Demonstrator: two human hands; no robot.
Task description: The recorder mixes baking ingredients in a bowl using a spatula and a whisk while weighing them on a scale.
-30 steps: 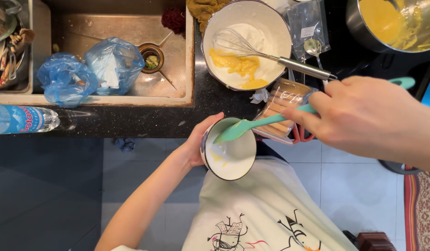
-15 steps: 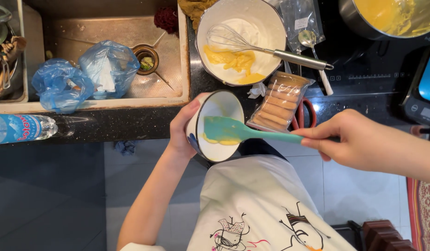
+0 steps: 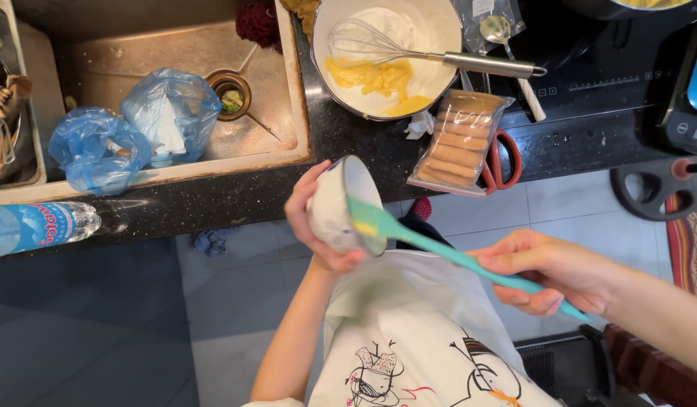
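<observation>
Left hand (image 3: 318, 226) cups a small white bowl (image 3: 341, 207) from behind and below, fingers wrapped round its outer wall, bowl tipped on its side so the mouth faces right toward the other hand. The bowl is held in the air, off the bench (image 3: 348, 151), just below its front edge and below the big mixing bowl (image 3: 439, 30).

Right hand (image 3: 552, 271) grips the far end of a teal silicone spatula (image 3: 439, 252), fingers closed tight round the handle. The spatula's long axis runs from lower right up to upper left; the blade end sits inside the small bowl's mouth, against the lower rim, with a dab of yellow on it. So the small bowl lies up-left of the right hand, a full spatula length away; the left hand is the one touching it.

The mixing bowl holds white cream with yellow custard and a wire whisk (image 3: 409, 53) lying across it. Right of the small bowl: a clear pack of ladyfinger biscuits (image 3: 458, 143) lying over red-handled scissors (image 3: 507, 162). Left of the mixing bowl: a sink (image 3: 288, 113) with blue plastic bags (image 3: 130, 128).
</observation>
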